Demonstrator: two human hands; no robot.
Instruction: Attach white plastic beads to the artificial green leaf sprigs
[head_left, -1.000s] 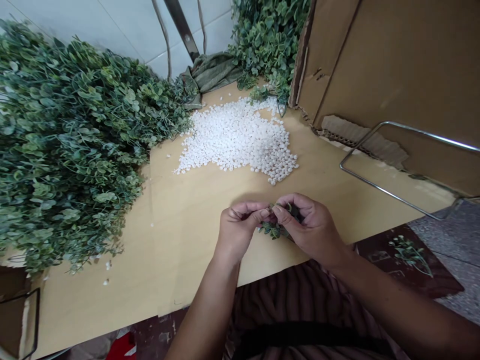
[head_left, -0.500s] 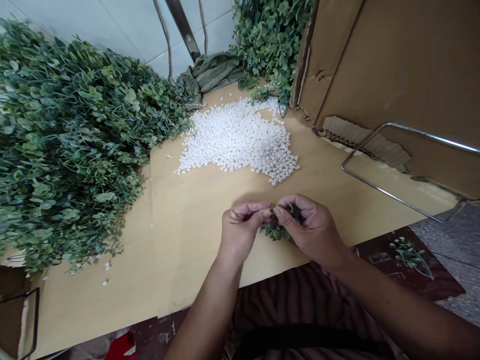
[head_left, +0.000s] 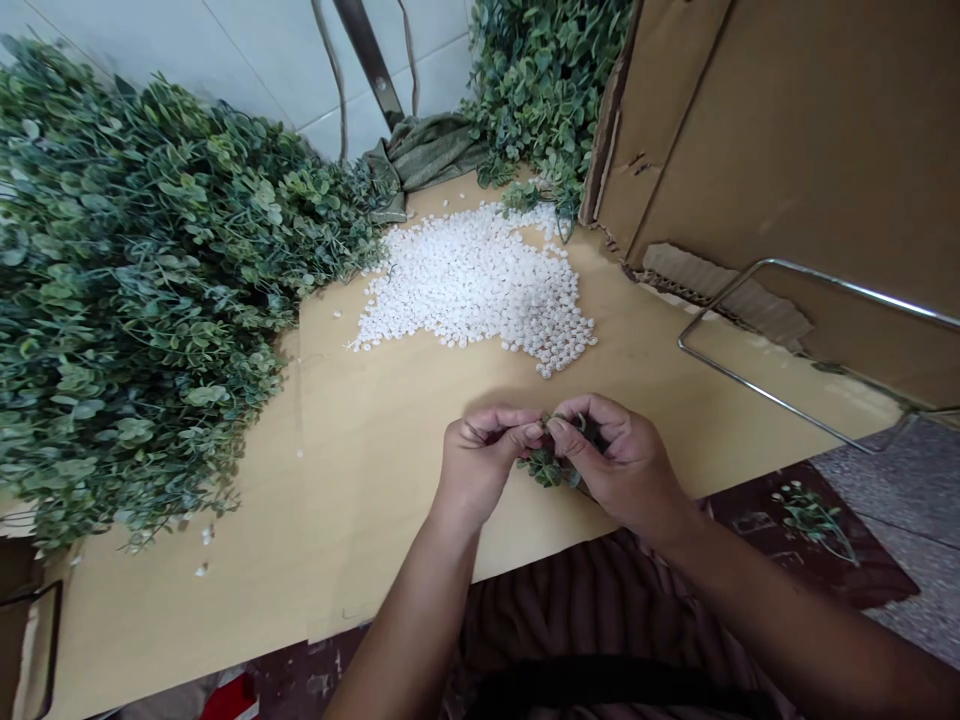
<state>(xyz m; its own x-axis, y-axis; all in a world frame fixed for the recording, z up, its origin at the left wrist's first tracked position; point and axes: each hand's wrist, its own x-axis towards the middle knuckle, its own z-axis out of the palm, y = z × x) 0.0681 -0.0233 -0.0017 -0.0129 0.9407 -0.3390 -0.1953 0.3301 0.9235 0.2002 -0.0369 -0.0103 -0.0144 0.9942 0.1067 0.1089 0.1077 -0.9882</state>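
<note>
Tan counter [head_left: 375, 430] has its front edge at lower centre; just inside, the left hand [head_left: 480, 460] and right hand [head_left: 626, 455] pinch a green sprig [head_left: 543, 468], open surface separating them from white beads [head_left: 472, 285] above.

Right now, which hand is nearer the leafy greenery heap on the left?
Left. The left hand is right of the leafy greenery heap; the right hand is farther right.
</note>
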